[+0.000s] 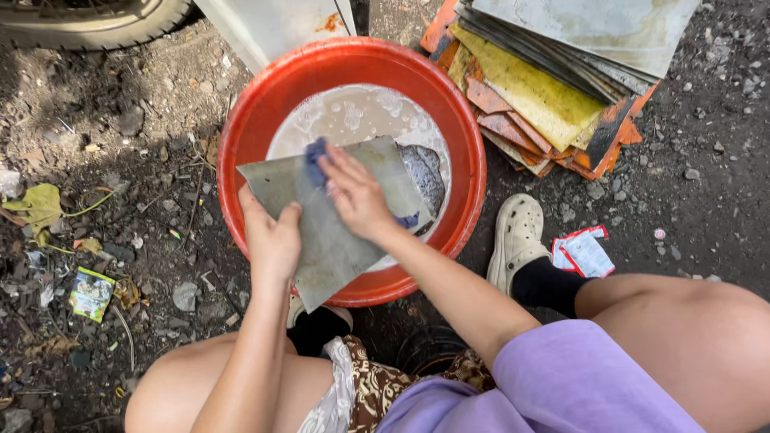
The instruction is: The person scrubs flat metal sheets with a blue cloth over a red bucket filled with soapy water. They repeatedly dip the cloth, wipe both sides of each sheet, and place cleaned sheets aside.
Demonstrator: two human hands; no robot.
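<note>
In the frame's centre, the left hand (271, 239) grips a grey tile (333, 216) over the red basin (265, 104) while the right hand's (353, 192) fingers press a blue cloth (315, 159) on it, washing seemingly midway, stacked tiles (545, 88) upper right.

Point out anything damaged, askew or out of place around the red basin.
The stack of orange-edged flat tiles beside the round red plastic basin is fanned unevenly, with chipped edges. Torn wrappers, one red-and-white and one green, litter the dirt. The grey tile being scrubbed looks intact.
</note>
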